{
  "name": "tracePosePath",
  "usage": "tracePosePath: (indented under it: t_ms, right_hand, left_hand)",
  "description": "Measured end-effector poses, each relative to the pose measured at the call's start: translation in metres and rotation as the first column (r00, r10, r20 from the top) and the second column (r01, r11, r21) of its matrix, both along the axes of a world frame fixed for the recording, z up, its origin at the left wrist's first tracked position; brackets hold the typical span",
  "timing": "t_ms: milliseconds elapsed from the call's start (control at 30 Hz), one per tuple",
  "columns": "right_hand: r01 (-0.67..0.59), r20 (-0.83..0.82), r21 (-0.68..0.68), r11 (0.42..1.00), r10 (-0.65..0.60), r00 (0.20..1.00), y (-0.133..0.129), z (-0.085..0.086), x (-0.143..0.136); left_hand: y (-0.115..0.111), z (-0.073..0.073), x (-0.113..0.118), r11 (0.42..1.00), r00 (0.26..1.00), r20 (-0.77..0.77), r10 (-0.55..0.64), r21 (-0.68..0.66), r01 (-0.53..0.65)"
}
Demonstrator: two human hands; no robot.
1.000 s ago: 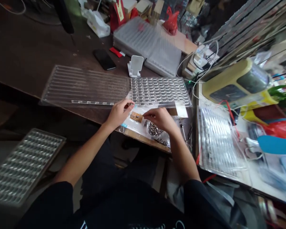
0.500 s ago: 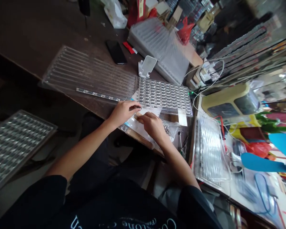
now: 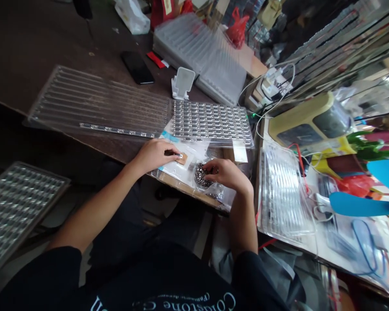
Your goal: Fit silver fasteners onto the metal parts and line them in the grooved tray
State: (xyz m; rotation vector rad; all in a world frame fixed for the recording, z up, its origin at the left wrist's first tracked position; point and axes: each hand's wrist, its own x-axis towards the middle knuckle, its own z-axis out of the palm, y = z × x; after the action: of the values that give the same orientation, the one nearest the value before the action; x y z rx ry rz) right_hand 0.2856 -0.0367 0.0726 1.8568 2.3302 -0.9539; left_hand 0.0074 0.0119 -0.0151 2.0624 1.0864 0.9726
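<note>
My left hand (image 3: 157, 154) is closed in a pinch on a small metal connector (image 3: 179, 155), held against a small brown block (image 3: 182, 159) on a white sheet (image 3: 171, 170). To the right, the fingertips of my right hand (image 3: 226, 173) are bent into a pile of tiny shiny metal parts (image 3: 201, 176) on clear plastic. Its fingers are drawn together, and whatever they hold is too small to make out. Just beyond the hands lies a clear tray filled with rows of connectors (image 3: 210, 123). Left of it, a ribbed clear tray (image 3: 100, 101) holds one row of connectors (image 3: 116, 130) along its near edge.
A white phone stand (image 3: 183, 83) and a black phone (image 3: 137, 67) are behind the trays. Stacked clear trays (image 3: 194, 47) lie farther back. Another filled tray (image 3: 22, 207) sits low at left. On the right are more trays (image 3: 283, 190) and a blue fan blade (image 3: 359, 204).
My right hand has left the block beside my left hand and moved right, into the pile of metal parts. My left hand keeps its pinch near the block. The camera view has shifted.
</note>
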Motion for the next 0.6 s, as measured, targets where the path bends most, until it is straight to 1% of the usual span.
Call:
tracePosePath:
  t_ms: [100,167,267,367,467,533,600]
  right_hand:
    - [-0.020,0.005,0.011,1.000,0.020,1.000,-0.001,-0.008,-0.007]
    - [-0.028,-0.014,0.004,1.000,0.028,1.000,-0.002,-0.009,-0.008]
    - [-0.025,-0.054,0.010,1.000,0.026,0.998,-0.004,-0.006,-0.005]
    - [0.018,-0.090,0.012,1.000,-0.017,0.996,-0.006,-0.001,0.000]
    - [0.032,-0.072,0.012,0.999,-0.031,0.997,-0.005,0.003,0.001]
    - [0.009,-0.071,0.049,0.999,-0.006,0.997,-0.002,0.005,-0.004]
    - [-0.015,-0.110,0.140,0.990,0.031,0.993,0.004,0.003,-0.016]
  left_hand:
    - [0.000,0.002,0.001,1.000,1.000,-0.016,0.002,0.023,-0.002]
    - [-0.001,0.003,0.001,0.999,1.000,-0.019,-0.001,0.033,0.001]
    - [-0.001,0.004,0.001,0.999,1.000,-0.027,-0.014,0.032,0.015]
    - [-0.001,0.002,0.002,0.999,0.999,-0.028,-0.036,0.023,0.037]
    - [-0.001,0.000,0.003,0.999,0.998,-0.031,-0.050,0.016,0.050]
    - [-0.001,0.001,0.003,0.998,0.998,-0.017,-0.053,0.025,0.054]
    - [-0.002,0.003,0.002,0.999,0.999,0.050,0.000,0.044,-0.002]
